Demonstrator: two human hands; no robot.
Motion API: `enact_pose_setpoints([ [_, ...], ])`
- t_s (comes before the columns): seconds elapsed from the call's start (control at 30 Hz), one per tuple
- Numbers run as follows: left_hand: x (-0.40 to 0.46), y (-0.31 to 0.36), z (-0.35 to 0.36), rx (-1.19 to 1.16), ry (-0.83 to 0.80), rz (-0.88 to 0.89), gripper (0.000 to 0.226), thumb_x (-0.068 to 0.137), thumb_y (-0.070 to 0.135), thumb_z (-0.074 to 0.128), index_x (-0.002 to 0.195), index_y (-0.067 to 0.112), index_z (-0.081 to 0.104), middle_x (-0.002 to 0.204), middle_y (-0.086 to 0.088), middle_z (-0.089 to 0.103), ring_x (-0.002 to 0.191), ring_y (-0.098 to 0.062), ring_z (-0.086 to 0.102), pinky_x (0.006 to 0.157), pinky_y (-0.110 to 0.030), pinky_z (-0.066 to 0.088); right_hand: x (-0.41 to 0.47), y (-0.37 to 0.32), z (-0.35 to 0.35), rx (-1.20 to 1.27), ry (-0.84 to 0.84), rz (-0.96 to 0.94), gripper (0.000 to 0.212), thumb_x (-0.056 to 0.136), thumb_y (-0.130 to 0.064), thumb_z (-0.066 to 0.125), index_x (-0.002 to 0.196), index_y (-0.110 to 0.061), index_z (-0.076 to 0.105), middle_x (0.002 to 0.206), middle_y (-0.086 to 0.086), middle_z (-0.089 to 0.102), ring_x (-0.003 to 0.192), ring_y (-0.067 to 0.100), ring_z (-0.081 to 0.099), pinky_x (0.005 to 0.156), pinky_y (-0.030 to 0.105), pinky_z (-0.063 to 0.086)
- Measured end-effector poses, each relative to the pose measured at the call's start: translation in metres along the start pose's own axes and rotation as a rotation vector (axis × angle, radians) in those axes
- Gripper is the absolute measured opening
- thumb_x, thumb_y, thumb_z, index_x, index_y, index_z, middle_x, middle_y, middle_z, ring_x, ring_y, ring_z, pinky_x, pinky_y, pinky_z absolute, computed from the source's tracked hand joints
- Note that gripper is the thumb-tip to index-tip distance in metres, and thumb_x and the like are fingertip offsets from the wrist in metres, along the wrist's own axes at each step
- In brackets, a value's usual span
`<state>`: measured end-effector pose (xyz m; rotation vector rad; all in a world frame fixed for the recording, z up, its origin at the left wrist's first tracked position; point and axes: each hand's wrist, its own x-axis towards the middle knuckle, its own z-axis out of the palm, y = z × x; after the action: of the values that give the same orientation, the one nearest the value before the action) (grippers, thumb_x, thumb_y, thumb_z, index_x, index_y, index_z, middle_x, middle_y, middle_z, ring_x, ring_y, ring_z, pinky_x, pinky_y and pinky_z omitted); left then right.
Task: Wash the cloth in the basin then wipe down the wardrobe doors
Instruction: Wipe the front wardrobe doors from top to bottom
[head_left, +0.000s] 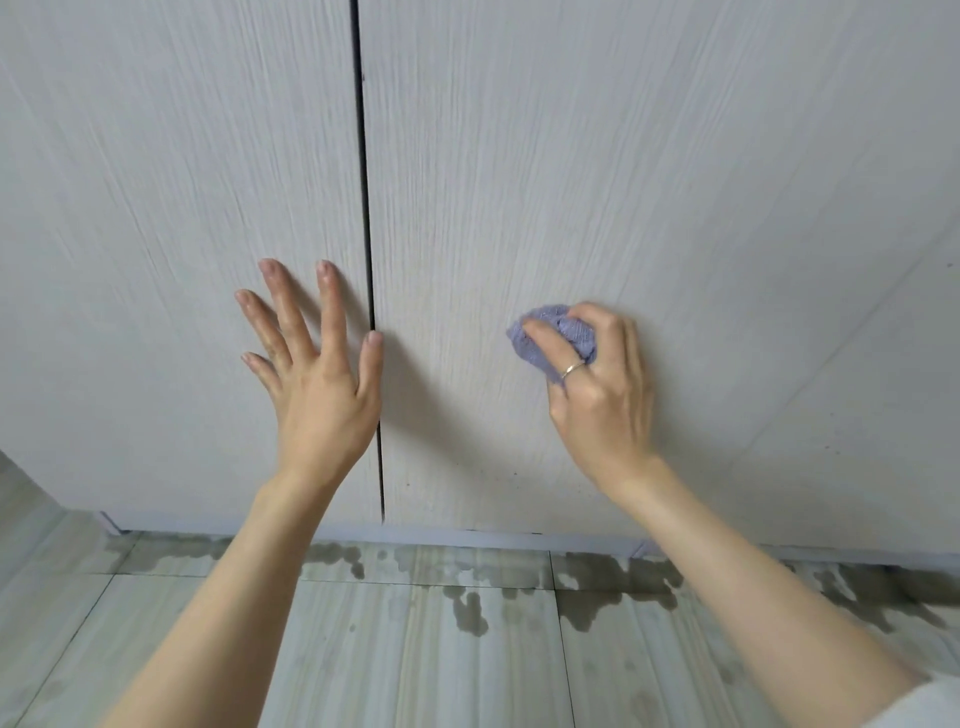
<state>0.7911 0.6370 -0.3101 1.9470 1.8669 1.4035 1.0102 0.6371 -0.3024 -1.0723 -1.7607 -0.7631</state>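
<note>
- The cloth (553, 335) is a small lilac rag, bunched into a ball and pressed against the right-hand wardrobe door (623, 182), well to the right of the dark gap (370, 260) between the two doors and low down, not far above the floor (415, 649).
- The right hand (597, 384) holds it: the fingers (540, 332) curl over the wad and pinch it, with a thin ring on one finger. Cloth bulges out above and to the left of the knuckles.
- It looks soft, light and limp, with a knitted or towelling weave. Judged by the wet patches on the floor below the gap, it is probably damp, so a little heavier and inclined to drip.
- A bunched grip like this one suits it best; a loose corner would flap and smear.
- The left hand (306, 358) lies flat on the left-hand door (156, 208), just left of the gap, fingers spread wide and straight, holding nothing. The thumb tip reaches the gap.
- Both doors are pale, flat, stiff panels with a fine wood-grain texture running lengthwise; no handles show.
- The floor is pale grey striped tile, likely slippery where wet.
</note>
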Motion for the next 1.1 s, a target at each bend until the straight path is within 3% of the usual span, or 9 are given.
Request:
enact_pose_setpoints([
  [0.1,0.001,0.004,0.002,-0.006,0.000,-0.020,0.078,0.094,0.051,0.039,0.149,0.029,-0.013,0.154,-0.013,-0.025,0.139,-0.037,-0.027,0.106,-0.068,-0.003,-0.038,0.008,0.008,-0.015,-0.123,-0.073,0.032,0.086,-0.002,0.055,0.113,-0.018,0.062,0.108,0.008,0.052,0.087,0.029,0.054,0.066,0.035,0.043],
  [0.2,0.001,0.008,0.004,-0.013,-0.008,-0.039,0.091,0.086,0.060,0.045,0.150,0.024,-0.010,0.154,-0.017,-0.025,0.138,-0.041,-0.027,0.104,-0.070,-0.003,-0.086,0.022,0.004,-0.113,-0.378,-0.250,0.033,0.067,0.005,0.072,0.095,-0.012,0.069,0.093,0.009,0.058,0.071,0.026,0.056,0.057,0.031,0.044],
  [0.27,0.001,0.009,0.004,-0.026,-0.012,-0.049,0.101,0.080,0.066,0.048,0.150,0.023,-0.010,0.153,-0.019,-0.025,0.137,-0.042,-0.027,0.103,-0.071,-0.003,-0.086,0.030,-0.004,-0.118,-0.425,-0.248,0.035,0.062,0.008,0.075,0.091,-0.011,0.069,0.091,0.010,0.057,0.069,0.027,0.056,0.054,0.031,0.044],
  [0.53,0.001,0.016,0.008,-0.047,-0.025,-0.060,0.127,0.063,0.070,0.064,0.150,0.019,-0.013,0.152,-0.022,-0.026,0.136,-0.044,-0.028,0.101,-0.074,-0.003,-0.025,0.040,-0.022,-0.062,-0.005,0.135,0.034,0.073,-0.008,0.049,0.106,-0.019,0.051,0.109,0.005,0.038,0.093,0.023,0.045,0.065,0.030,0.043],
  [0.63,0.001,0.018,0.008,-0.056,-0.023,-0.070,0.130,0.061,0.068,0.067,0.150,0.018,-0.013,0.151,-0.023,-0.026,0.136,-0.045,-0.028,0.100,-0.075,-0.002,-0.075,0.042,-0.012,-0.105,-0.207,0.024,0.033,0.069,-0.003,0.063,0.099,-0.017,0.060,0.105,0.006,0.038,0.087,0.024,0.043,0.061,0.032,0.047],
  [0.77,0.000,0.023,0.013,-0.099,-0.012,-0.102,0.132,0.059,0.068,0.069,0.150,0.018,-0.013,0.152,-0.022,-0.026,0.136,-0.045,-0.028,0.099,-0.076,0.000,-0.116,0.050,-0.018,-0.160,-0.516,-0.059,0.054,0.036,0.017,0.076,0.083,-0.008,0.067,0.097,0.004,0.038,0.078,0.023,0.043,0.053,0.026,0.038],
  [0.87,-0.001,0.024,0.015,-0.117,-0.005,-0.113,0.134,0.058,0.069,0.069,0.149,0.018,-0.013,0.152,-0.022,-0.027,0.136,-0.045,-0.028,0.099,-0.076,0.000,-0.090,0.059,-0.035,-0.115,-0.363,0.125,0.056,0.049,0.015,0.076,0.097,-0.010,0.062,0.101,0.006,0.040,0.080,0.030,0.054,0.054,0.028,0.043],
  [0.97,-0.003,0.023,0.016,-0.110,-0.010,-0.113,0.134,0.057,0.068,0.070,0.149,0.017,-0.013,0.152,-0.022,-0.026,0.136,-0.045,-0.027,0.099,-0.076,0.001,-0.047,0.072,-0.051,-0.101,-0.106,0.240,0.042,0.071,0.002,0.063,0.106,-0.016,0.048,0.108,0.005,0.036,0.091,0.024,0.046,0.061,0.032,0.045],
  [1.1,-0.010,0.024,0.021,-0.111,-0.022,-0.121,0.135,0.057,0.065,0.072,0.149,0.017,-0.014,0.152,-0.022,-0.027,0.137,-0.044,-0.027,0.100,-0.074,0.001,-0.041,0.082,-0.050,-0.105,0.020,0.313,0.045,0.073,0.006,0.064,0.107,-0.018,0.047,0.110,0.004,0.035,0.094,0.025,0.046,0.063,0.033,0.043],
])
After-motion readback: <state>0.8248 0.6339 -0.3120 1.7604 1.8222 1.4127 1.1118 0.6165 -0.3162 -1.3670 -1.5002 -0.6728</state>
